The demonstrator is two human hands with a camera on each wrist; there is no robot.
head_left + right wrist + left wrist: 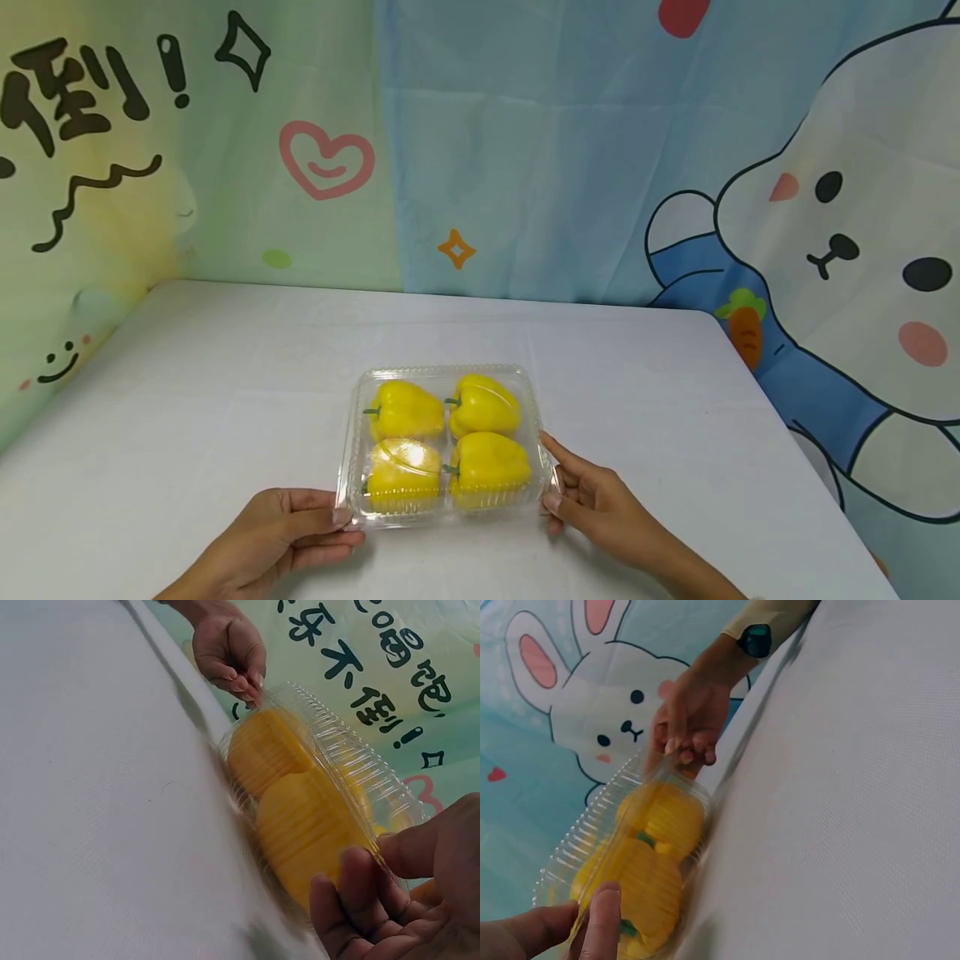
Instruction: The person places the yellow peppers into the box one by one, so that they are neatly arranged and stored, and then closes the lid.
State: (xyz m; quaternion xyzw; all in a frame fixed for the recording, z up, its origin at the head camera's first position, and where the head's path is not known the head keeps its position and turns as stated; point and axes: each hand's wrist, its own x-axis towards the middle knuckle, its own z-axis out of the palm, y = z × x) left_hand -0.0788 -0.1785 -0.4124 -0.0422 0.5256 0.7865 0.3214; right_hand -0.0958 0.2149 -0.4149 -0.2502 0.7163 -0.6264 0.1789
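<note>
A clear plastic clamshell box (442, 367) with a ribbed rim is in the middle of the head view, its lid closed. Inside sit several yellow bell peppers (408, 410) with green stems, in two rows. My left hand (277, 533) pinches the box's near left corner, thumb on top and fingers beneath. On the opposite side, my right hand (600, 500) grips the right edge between thumb and fingers. Both wrist views show the box close over the white surface, with the peppers (307, 832) seen through its side wall.
A white cloth-covered table (225, 400) lies under the box. Behind it hangs a printed curtain (525, 167) with a cartoon bunny (877, 233) at the right. A dark watch (755, 640) is on the right wrist.
</note>
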